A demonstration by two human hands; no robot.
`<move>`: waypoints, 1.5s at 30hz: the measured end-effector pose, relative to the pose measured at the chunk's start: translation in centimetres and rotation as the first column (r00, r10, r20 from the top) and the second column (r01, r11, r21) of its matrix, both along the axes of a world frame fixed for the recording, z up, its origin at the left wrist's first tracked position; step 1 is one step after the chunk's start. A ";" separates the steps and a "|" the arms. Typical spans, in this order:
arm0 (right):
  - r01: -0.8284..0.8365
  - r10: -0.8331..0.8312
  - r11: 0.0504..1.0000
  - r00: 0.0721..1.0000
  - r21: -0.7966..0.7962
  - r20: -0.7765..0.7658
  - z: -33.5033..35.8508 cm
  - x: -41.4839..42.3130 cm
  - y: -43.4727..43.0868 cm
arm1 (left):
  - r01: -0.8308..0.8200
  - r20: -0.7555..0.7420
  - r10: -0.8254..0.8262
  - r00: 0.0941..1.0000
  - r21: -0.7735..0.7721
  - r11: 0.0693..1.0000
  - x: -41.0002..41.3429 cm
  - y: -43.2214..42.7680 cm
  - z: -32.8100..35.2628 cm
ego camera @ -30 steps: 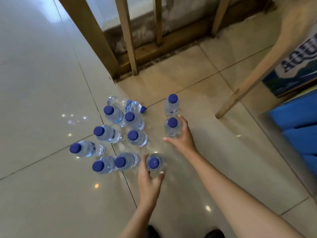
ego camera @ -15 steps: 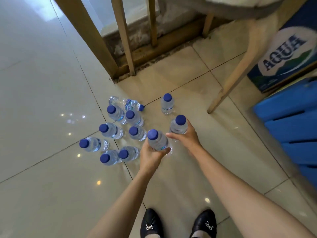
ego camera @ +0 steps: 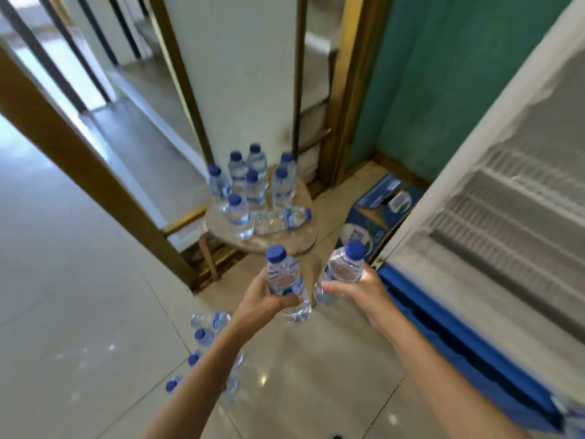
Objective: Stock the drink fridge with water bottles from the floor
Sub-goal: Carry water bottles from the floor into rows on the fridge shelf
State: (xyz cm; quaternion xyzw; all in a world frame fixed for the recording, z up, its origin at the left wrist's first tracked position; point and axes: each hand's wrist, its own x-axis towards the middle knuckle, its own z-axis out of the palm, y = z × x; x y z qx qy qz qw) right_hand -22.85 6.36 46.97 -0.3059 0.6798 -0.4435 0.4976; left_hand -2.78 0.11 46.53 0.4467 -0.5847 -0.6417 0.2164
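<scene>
Both bottles were up off the floor [ego camera: 79,312] vs. 0.5 s ago, and the view had swung up from the tiles toward the fridge [ego camera: 506,217]. Left hand [ego camera: 266,299] gripped one water bottle [ego camera: 285,280] round its lower body, fingers curled across the front, cap up, slightly tilted. Right hand [ego camera: 357,289] held a 2nd bottle [ego camera: 343,270], thumb across the near side, fingers wrapped behind, cap up, leaning right. The 2 sat close in the air, not touching, in front of the stool [ego camera: 285,242]. Floor bottles [ego camera: 205,335] stood bottom-left, partly hidden behind the left forearm. Stool carried several upright bottles [ego camera: 253,185] plus one lying bottle [ego camera: 285,218]. Blue cardboard box [ego camera: 376,213] sat on the floor btwn stool and fridge. Fridge at right showed wire shelves, blurred; its blue base [ego camera: 443,321] lay just right of the right hand.
</scene>
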 end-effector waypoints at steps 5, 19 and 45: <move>0.023 -0.033 0.981 0.998 -0.191 -0.048 17.7 -5.4 2.0 | 0.259 -0.041 -0.276 0.960 -0.238 0.936 -5.0 -2.1 17.0; 0.050 -0.261 0.805 0.925 -0.591 -0.277 52.4 -21.8 13.5 | 0.412 -0.114 -0.606 0.788 -0.632 0.656 -27.2 1.3 52.1; 0.587 -0.855 0.493 0.464 -0.642 -0.233 56.4 -52.8 15.0 | 0.493 0.031 -0.717 0.697 -0.747 0.446 -66.3 2.7 56.2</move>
